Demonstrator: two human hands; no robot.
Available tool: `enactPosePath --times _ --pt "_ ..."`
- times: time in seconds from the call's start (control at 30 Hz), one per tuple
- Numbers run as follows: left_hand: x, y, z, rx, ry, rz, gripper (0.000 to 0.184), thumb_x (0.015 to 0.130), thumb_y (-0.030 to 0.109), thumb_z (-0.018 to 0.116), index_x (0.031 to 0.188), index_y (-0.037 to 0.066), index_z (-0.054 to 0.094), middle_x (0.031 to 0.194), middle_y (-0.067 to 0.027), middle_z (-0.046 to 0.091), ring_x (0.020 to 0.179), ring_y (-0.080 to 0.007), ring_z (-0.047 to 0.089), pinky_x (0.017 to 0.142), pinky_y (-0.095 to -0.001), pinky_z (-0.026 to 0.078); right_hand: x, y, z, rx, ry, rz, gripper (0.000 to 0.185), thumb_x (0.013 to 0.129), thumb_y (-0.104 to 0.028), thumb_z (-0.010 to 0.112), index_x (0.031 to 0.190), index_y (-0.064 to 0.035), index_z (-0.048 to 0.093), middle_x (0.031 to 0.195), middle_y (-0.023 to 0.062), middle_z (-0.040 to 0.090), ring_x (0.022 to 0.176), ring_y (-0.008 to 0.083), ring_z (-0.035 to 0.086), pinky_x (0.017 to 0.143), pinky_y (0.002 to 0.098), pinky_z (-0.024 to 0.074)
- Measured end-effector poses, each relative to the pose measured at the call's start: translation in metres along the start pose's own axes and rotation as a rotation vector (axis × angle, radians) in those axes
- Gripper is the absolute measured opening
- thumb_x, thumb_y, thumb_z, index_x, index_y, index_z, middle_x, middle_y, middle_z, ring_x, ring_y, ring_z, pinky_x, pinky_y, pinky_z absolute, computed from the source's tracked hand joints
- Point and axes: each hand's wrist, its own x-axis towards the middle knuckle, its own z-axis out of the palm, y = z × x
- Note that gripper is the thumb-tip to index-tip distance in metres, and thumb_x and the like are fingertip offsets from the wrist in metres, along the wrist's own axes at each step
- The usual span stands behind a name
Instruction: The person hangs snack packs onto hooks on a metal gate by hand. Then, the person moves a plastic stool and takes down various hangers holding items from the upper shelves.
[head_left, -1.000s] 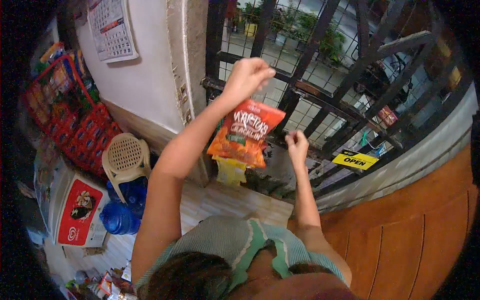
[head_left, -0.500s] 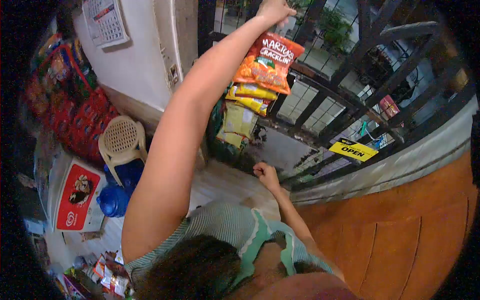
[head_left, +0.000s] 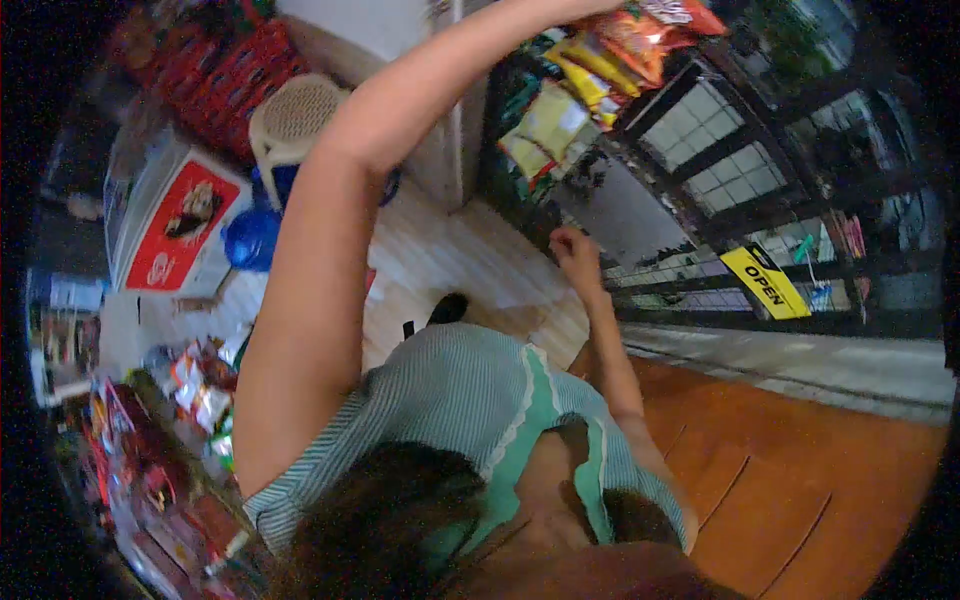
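Observation:
My left arm reaches up and across to the top edge, where only a sliver of my left hand [head_left: 598, 5] shows and its fingers are cut off. Just beside it hangs an orange-red snack bag [head_left: 640, 42], blurred. Yellow snack packs [head_left: 590, 75] and pale yellow-green packs [head_left: 550, 122] hang below that bag, by the dark metal gate [head_left: 740, 130]. Lower down, near the gate, my right hand [head_left: 577, 258] has its fingers curled in. Nothing shows in it.
A yellow OPEN sign [head_left: 765, 284] hangs on the gate. At left stand a beige plastic chair [head_left: 300, 112], a blue water jug [head_left: 250, 240] and a white freezer [head_left: 185, 225] with a red panel. Snack packs [head_left: 205, 390] lie in a pile at lower left.
The view has tilted down and turned, so the snack bags and gate sit higher and further right. My left hand has mostly left the frame. My right hand stays curled.

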Motion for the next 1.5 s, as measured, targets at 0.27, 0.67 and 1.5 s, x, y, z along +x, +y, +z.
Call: enactPosePath --times 0.27,0.67,1.5 --pt "-0.263 -0.003 -0.149 0.626 -0.185 -0.236 0.037 0.064 0.019 0.065 0.099 0.012 0.058 0.108 -0.0154 0.049 0.102 -0.0322 0.046 0.078 -0.0448 0.042 0.03 -0.022 0.114 0.01 -0.449 -0.335 0.011 0.076 -0.005 0.058 0.086 -0.0019 0.059 0.075 0.0085 0.061 0.068 0.0141 0.057 0.062 0.028 0.0447" --pt "-0.529 0.247 -0.362 1.099 0.188 -1.239 0.037 0.069 0.021 0.066 0.102 0.007 0.056 0.115 -0.0156 0.048 0.108 -0.0331 0.044 0.089 -0.0405 0.037 -0.1 -0.242 0.322 0.138 -1.396 -0.959 0.018 0.07 -0.008 0.061 0.087 -0.0018 0.058 0.074 0.0138 0.06 0.068 0.0272 0.059 0.064 0.0339 0.0459" --pt "-0.701 0.473 -0.39 0.972 0.751 -1.62 0.031 0.074 0.015 0.06 0.103 0.003 0.057 0.099 -0.0151 0.06 0.088 -0.0293 0.058 0.075 -0.0366 0.046 -0.402 -0.47 0.529 0.608 -1.247 -0.925 0.018 0.075 -0.015 0.063 0.083 0.0009 0.06 0.074 0.0152 0.062 0.066 0.0261 0.059 0.061 0.0351 0.0443"
